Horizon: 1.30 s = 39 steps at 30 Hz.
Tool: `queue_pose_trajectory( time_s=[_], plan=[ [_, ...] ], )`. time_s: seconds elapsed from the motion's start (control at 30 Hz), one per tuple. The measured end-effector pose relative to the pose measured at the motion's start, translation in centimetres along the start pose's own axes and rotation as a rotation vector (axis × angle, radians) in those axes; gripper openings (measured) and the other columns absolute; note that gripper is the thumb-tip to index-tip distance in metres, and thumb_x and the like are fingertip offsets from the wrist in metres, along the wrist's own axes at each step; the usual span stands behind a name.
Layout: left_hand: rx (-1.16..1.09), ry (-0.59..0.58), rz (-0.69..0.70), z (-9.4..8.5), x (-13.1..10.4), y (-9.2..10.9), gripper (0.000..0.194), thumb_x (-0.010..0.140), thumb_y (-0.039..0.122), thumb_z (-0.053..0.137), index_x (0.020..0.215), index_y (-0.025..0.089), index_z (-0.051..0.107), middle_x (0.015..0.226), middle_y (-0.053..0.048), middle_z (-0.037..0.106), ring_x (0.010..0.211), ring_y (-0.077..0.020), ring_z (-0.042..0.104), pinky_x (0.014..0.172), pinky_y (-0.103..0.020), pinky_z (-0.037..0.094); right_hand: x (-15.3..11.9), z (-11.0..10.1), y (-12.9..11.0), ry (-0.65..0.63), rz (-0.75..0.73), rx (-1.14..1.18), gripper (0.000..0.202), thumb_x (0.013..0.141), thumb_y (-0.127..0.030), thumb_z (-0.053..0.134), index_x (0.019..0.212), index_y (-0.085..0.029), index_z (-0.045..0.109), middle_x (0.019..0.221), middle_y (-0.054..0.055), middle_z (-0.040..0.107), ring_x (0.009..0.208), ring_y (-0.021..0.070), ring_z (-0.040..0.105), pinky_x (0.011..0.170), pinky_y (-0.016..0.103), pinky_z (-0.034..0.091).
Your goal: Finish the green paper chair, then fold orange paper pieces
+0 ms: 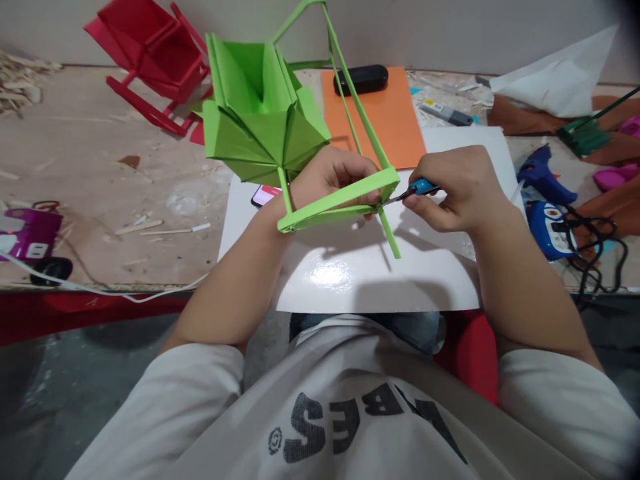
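A green folded-paper chair model [260, 127], with a pleated body and a frame of thin paper strips, is held up above the white board. My left hand [333, 177] is closed on its strip frame, the fingers partly hidden behind a green bar. One thin green strip sticks out downward past the frame's corner. In my right hand [453, 190] are small scissors [423, 187] with a blue and black handle, gripped closed. Their blades meet the green strip at that corner; whether they cut into it I cannot tell.
Under my hands lies a white board [350, 287], with a phone [265, 195] partly covered. A red paper rocking chair [155, 60] stands at back left. Behind are an orange sheet [400, 133], a black case [363, 79] and a cutter [445, 112]. A blue glue gun [547, 177] lies right.
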State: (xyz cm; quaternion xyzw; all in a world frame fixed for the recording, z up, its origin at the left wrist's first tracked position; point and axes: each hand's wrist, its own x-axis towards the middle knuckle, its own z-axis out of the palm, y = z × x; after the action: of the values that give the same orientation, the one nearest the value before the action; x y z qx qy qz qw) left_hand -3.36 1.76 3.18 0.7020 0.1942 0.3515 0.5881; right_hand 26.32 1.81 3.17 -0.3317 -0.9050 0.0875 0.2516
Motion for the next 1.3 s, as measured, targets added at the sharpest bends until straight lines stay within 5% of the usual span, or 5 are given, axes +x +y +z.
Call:
queue_pose_trajectory(
  time_s=[0.23, 0.47, 0.63, 1.0, 1.3],
  plan=[
    [-0.080, 0.000, 0.094, 0.0, 0.2, -0.7, 0.046, 0.099, 0.050, 0.103, 0.090, 0.009, 0.085, 0.083, -0.008, 0.081, 0.071, -0.0105, 0.075, 0.065, -0.019, 0.062, 0.4, 0.3, -0.5, 0.107, -0.193, -0.141, 0.035, 0.111, -0.054, 0.058, 0.091, -0.027, 0.066, 0.073, 0.001, 0.068, 0.060, 0.0206, 0.052, 0.064, 0.040, 0.030],
    [-0.048, 0.017, 0.181, 0.0, 0.2, -0.7, 0.035, 0.102, 0.039, 0.101, 0.091, 0.009, 0.087, 0.086, -0.008, 0.084, 0.074, -0.0095, 0.077, 0.069, -0.017, 0.061, 0.3, 0.1, -0.1, 0.121, -0.222, -0.155, 0.030, 0.110, -0.049, 0.061, 0.092, -0.026, 0.068, 0.075, 0.002, 0.070, 0.060, 0.0210, 0.053, 0.063, 0.042, 0.032],
    [-0.026, 0.010, 0.116, 0.0, 0.2, -0.5, 0.051, 0.089, 0.057, 0.109, 0.087, 0.012, 0.086, 0.085, -0.008, 0.083, 0.074, -0.0127, 0.072, 0.067, -0.024, 0.061, 0.2, 0.3, -0.5, 0.115, -0.224, -0.217, 0.030, 0.111, -0.048, 0.058, 0.092, -0.027, 0.069, 0.075, 0.004, 0.070, 0.063, 0.0234, 0.054, 0.063, 0.044, 0.032],
    [0.046, -0.004, 0.055, 0.2, 0.0, -0.4, 0.049, 0.099, 0.062, 0.100, 0.089, 0.017, 0.084, 0.093, -0.007, 0.083, 0.080, -0.0142, 0.067, 0.079, -0.031, 0.061, 0.1, -0.2, 0.1, 0.205, -0.324, -0.277, 0.028, 0.109, -0.048, 0.065, 0.088, -0.030, 0.060, 0.073, 0.000, 0.060, 0.062, 0.0228, 0.047, 0.060, 0.046, 0.029],
    [0.242, -0.015, 0.105, 0.2, -0.3, -0.7, 0.036, 0.110, 0.053, 0.086, 0.092, 0.022, 0.085, 0.091, -0.007, 0.086, 0.082, -0.0194, 0.078, 0.078, -0.033, 0.062, 0.3, -0.4, -1.5, -0.075, -0.129, -0.346, 0.036, 0.109, -0.057, 0.063, 0.084, -0.031, 0.064, 0.077, 0.005, 0.066, 0.070, 0.0264, 0.054, 0.068, 0.048, 0.032]
  ],
)
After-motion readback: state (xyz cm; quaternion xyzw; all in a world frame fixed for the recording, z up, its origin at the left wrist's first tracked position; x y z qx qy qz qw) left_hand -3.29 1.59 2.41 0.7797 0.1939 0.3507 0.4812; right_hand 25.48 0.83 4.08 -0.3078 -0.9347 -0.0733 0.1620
